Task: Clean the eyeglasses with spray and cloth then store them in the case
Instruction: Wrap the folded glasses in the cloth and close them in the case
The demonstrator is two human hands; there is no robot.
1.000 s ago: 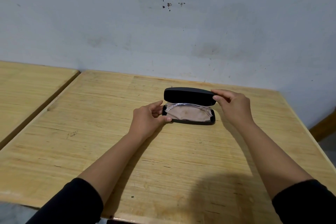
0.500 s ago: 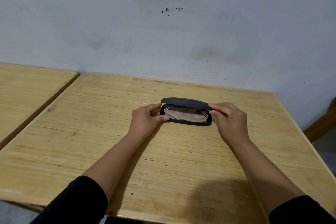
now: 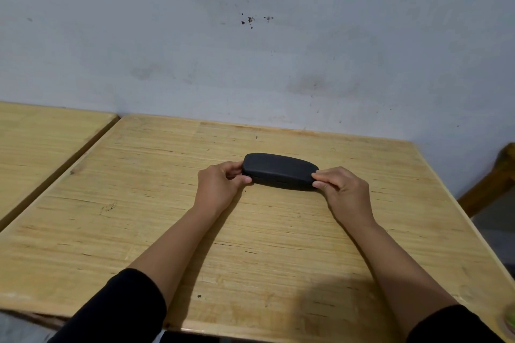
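A black hard eyeglass case [image 3: 280,171] lies closed on the wooden table [image 3: 250,245], a little beyond its middle. My left hand [image 3: 220,186] grips the case's left end, thumb below and fingers curled on top. My right hand [image 3: 341,188] pinches the right end between thumb and fingers. The eyeglasses and the cloth are hidden inside the closed case. No spray bottle is in view.
A second wooden table [image 3: 41,142] stands to the left, separated by a narrow gap. A stained pale wall [image 3: 250,50] rises right behind both tables. A dark wooden piece [image 3: 496,175] shows past the table's right edge.
The lid has come down from open to fully closed, hiding the glasses and cloth. My right hand followed the lid down to the case's right end; my left hand stayed at the left end.
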